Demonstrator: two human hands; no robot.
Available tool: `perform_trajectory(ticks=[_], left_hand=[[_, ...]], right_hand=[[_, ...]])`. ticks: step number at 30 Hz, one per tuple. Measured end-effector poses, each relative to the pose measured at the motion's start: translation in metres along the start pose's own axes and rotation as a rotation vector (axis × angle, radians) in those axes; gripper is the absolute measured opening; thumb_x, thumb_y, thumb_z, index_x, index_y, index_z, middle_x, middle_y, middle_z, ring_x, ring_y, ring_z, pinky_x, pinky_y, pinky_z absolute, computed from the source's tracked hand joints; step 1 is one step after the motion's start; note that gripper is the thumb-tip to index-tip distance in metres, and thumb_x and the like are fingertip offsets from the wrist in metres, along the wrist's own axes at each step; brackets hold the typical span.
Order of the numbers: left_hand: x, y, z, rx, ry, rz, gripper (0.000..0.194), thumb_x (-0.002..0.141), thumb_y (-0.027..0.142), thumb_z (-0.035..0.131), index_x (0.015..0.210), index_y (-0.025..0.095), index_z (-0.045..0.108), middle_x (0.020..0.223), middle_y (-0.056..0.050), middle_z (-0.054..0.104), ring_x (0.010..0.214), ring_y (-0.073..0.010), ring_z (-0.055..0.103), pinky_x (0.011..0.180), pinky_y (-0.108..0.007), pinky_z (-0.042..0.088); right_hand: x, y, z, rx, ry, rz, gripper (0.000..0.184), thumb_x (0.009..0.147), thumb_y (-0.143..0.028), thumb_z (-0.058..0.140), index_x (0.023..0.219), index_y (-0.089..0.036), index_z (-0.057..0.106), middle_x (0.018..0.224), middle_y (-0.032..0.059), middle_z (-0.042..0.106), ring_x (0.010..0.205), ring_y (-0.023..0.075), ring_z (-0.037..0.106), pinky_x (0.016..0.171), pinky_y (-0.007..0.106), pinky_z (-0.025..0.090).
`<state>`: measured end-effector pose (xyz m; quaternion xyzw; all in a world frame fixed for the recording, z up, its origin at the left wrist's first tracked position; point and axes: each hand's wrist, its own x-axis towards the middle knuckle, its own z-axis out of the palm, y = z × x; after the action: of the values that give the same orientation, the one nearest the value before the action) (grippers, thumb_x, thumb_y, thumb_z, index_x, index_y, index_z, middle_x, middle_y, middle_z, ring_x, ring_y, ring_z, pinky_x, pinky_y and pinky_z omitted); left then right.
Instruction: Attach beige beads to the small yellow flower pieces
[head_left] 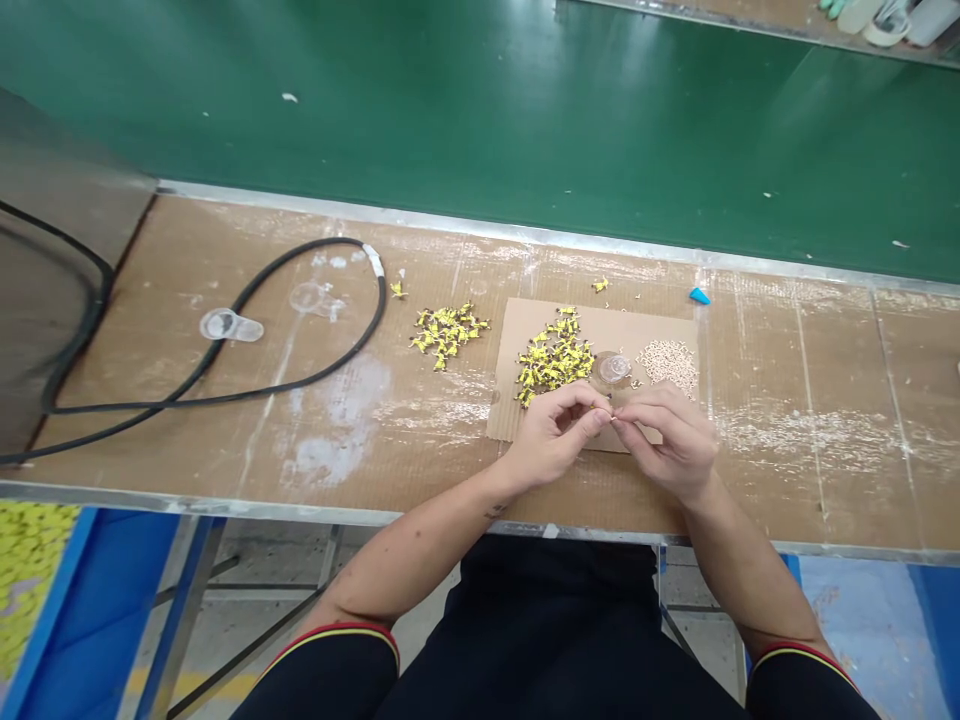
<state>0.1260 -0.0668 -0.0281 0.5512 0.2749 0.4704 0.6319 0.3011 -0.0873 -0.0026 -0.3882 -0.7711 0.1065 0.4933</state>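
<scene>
Pinching lightly seems right here: the thumb and forefinger of the left hand (556,432) and those of the right hand (671,438) meet tip to tip at a tiny pale piece (613,417), over the near part of the flat brown cardboard sheet (637,322). Both pairs of fingers look closed on it, though the tips hide most of it, and I cannot tell whether something else is held with it. For so small a piece, the very tips probably serve best, since they leave its edges in sight; a hard squeeze could flick it away. Resting the wrists near the brown-covered desk (772,430) would likely steady both hands, and working low over the sheet should make a dropped piece easy to find. The heap of small yellow-and-black figures (555,357) lies beyond the left hand and the heap of small pale pieces (670,366) beyond the right, with a round clear container (614,369) between them, so knuckles are best moved gently around both heaps.
</scene>
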Motion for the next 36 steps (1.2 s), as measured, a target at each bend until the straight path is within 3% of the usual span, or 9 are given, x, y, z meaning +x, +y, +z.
perform_trajectory(ticks=[6, 11, 16, 20, 27, 36], left_hand=[[-0.002, -0.001, 0.002, 0.056, 0.05, 0.01, 0.022, 0.098, 0.037, 0.069, 0.09, 0.017, 0.074, 0.081, -0.003, 0.069, 0.074, -0.0117, 0.062, 0.069, -0.024, 0.052], [0.0, 0.004, -0.007, 0.084, 0.165, 0.054, 0.023, 0.104, 0.036, 0.06, 0.108, 0.021, 0.078, 0.09, -0.004, 0.072, 0.071, -0.0098, 0.062, 0.067, -0.023, 0.055], [0.002, 0.004, -0.011, 0.017, 0.299, 0.085, 0.018, 0.101, 0.033, 0.066, 0.114, 0.024, 0.074, 0.089, -0.002, 0.075, 0.068, -0.0085, 0.065, 0.065, -0.021, 0.057], [0.003, 0.006, -0.007, -0.046, 0.323, 0.082, 0.033, 0.097, 0.028, 0.07, 0.13, 0.028, 0.066, 0.086, 0.001, 0.075, 0.071, -0.0101, 0.069, 0.065, -0.021, 0.058], [0.005, 0.013, -0.008, -0.049, 0.379, 0.022, 0.007, 0.094, 0.026, 0.072, 0.098, 0.019, 0.072, 0.083, -0.004, 0.08, 0.074, -0.0125, 0.074, 0.069, -0.023, 0.061], [0.008, 0.012, -0.01, -0.063, 0.475, 0.042, 0.018, 0.086, 0.03, 0.081, 0.088, 0.018, 0.067, 0.084, -0.004, 0.079, 0.076, -0.0131, 0.077, 0.07, -0.022, 0.062]], right_hand=[[0.001, 0.002, -0.004, -0.066, -0.018, -0.016, 0.02, 0.087, -0.006, 0.068, 0.092, -0.025, 0.068, 0.071, -0.0018, 0.071, 0.06, 0.0141, 0.061, 0.056, 0.03, 0.05], [0.002, 0.02, -0.017, -0.188, -0.069, 0.186, 0.012, 0.09, -0.013, 0.068, 0.085, -0.024, 0.071, 0.066, -0.0019, 0.064, 0.06, 0.0143, 0.058, 0.057, 0.029, 0.045], [0.005, 0.036, -0.02, -0.268, -0.145, 0.317, 0.014, 0.091, -0.022, 0.065, 0.078, -0.021, 0.072, 0.057, -0.0045, 0.052, 0.052, 0.012, 0.047, 0.055, 0.028, 0.038], [0.009, 0.039, -0.016, -0.303, -0.214, 0.375, 0.017, 0.09, -0.025, 0.064, 0.075, -0.021, 0.071, 0.055, -0.0051, 0.048, 0.051, 0.0116, 0.045, 0.056, 0.028, 0.037], [0.012, 0.04, -0.014, -0.325, -0.231, 0.379, 0.017, 0.089, -0.025, 0.064, 0.075, -0.021, 0.072, 0.054, -0.0054, 0.047, 0.05, 0.0113, 0.041, 0.056, 0.028, 0.034], [0.015, 0.041, -0.014, -0.382, -0.254, 0.411, 0.018, 0.088, -0.026, 0.063, 0.073, -0.021, 0.071, 0.054, -0.0049, 0.047, 0.051, 0.0122, 0.043, 0.057, 0.028, 0.035]])
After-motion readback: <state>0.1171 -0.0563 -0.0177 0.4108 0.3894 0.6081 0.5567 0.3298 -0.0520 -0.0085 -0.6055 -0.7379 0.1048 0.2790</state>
